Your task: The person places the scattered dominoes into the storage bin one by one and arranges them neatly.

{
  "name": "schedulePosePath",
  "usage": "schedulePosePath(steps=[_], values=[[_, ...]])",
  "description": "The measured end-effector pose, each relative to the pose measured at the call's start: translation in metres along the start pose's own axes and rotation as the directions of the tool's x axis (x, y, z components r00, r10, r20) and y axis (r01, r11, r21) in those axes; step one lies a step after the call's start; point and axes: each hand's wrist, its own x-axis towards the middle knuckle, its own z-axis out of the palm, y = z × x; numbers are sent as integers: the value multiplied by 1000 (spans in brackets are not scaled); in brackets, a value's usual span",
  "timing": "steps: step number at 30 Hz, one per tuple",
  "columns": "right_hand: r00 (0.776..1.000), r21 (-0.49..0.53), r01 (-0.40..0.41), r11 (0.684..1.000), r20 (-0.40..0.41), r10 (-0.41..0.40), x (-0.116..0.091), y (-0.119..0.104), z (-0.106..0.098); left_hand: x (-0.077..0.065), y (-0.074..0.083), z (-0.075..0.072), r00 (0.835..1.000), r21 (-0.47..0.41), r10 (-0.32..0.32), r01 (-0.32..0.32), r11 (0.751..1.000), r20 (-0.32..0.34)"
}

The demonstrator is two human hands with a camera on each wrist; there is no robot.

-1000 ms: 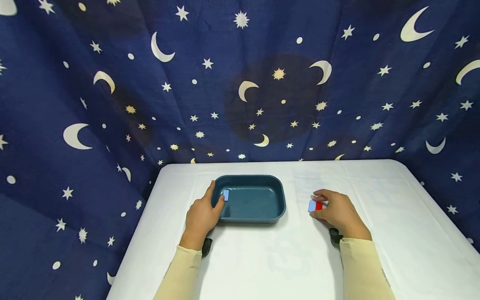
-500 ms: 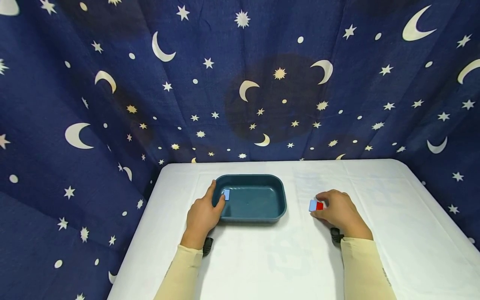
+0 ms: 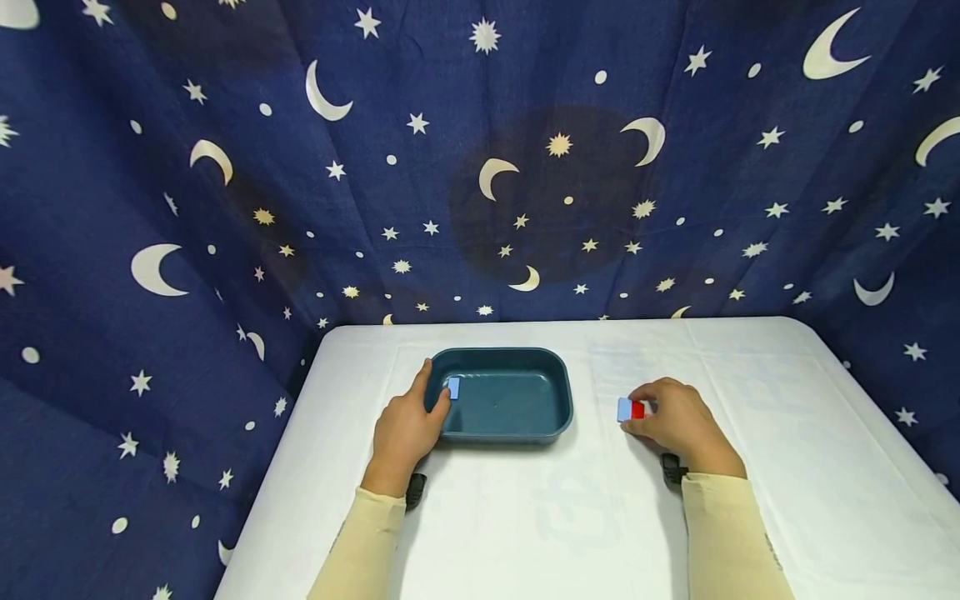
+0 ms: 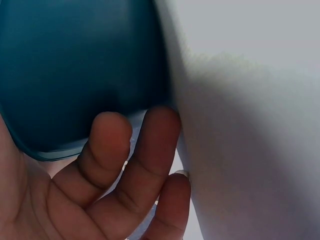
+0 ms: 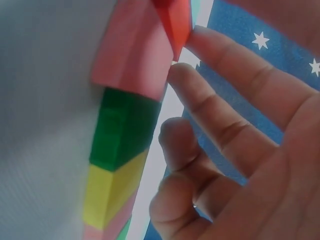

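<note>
Now, on the right of the table (image 3: 555,521), the red block (image 3: 638,410) is pinched between the thumb and fingers of the right hand (image 3: 678,421), with the light-blue block (image 3: 624,409) just left of it. From the right wrist, a pink block (image 5: 132,55), a green block (image 5: 122,130) and a yellow block (image 5: 112,187) are seen in line, and there's the danger: should the red one be twisted, the whole line could be dragged askew, so closely are they packed. Whether the light-blue one is caught in the same pinch cannot be told; if not, it could be knocked loose. Over on the left, the tray (image 3: 502,408) is gripped at its left wall by the left hand (image 3: 405,429); were that wall pressed too hard, it could be tipped. A light-blue piece (image 3: 453,388), seen just beside the thumb, could be nudged as well.
</note>
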Motion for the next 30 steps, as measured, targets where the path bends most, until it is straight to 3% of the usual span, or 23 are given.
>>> schedulePosePath(steps=[30], values=[[999,-41,37,998,-12,-37,4,-9,2,2,1,-1,1000,11,12,-12,1000,3]])
